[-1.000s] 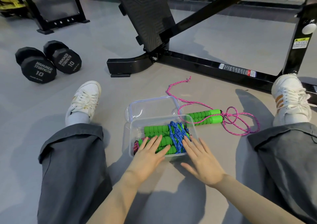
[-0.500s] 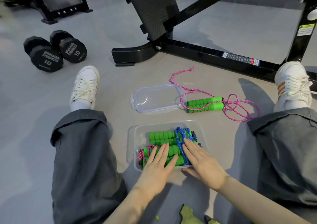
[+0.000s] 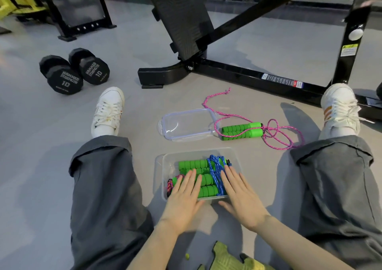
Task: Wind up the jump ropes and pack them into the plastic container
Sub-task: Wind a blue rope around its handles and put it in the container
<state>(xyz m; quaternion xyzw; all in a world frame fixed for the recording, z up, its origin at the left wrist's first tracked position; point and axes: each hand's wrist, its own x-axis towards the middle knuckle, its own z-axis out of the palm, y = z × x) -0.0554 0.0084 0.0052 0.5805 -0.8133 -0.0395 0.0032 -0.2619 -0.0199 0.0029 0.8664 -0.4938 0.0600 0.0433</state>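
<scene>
Both my hands lie flat over the plastic container (image 3: 233,156), which sits on the floor between my outstretched legs. My left hand (image 3: 184,199) has its fingers straight and slightly spread across the green foam handles (image 3: 194,164) in the container's left half. My right hand (image 3: 241,197) lies the same way over the right half, its fingertips at the blue rope (image 3: 216,172) wound round those handles. Neither hand has anything in its grasp. The palms overhang the container's near edge, the wrists are low and the forearms come in from either side. I judge I am pressing the bundle down so it sits below the rim. At the near left corner a pinkish cord end shows by my fingers. It may be a second packed rope, though I cannot make it out properly.

The pink rope (image 3: 277,133) lies loose on the floor beyond the container's far right corner. Its paired grips (image 3: 239,131) lie side by side just beside the clear lid (image 3: 186,125), and one strand runs along the lid's right edge. It should be light. The braided cord is limp and will likely sprawl and snag on itself. I would take it by the grips, which are ridged foam, squashy and easy to hold. I would hold both in one hand and wind the cord round them with the other.
</scene>
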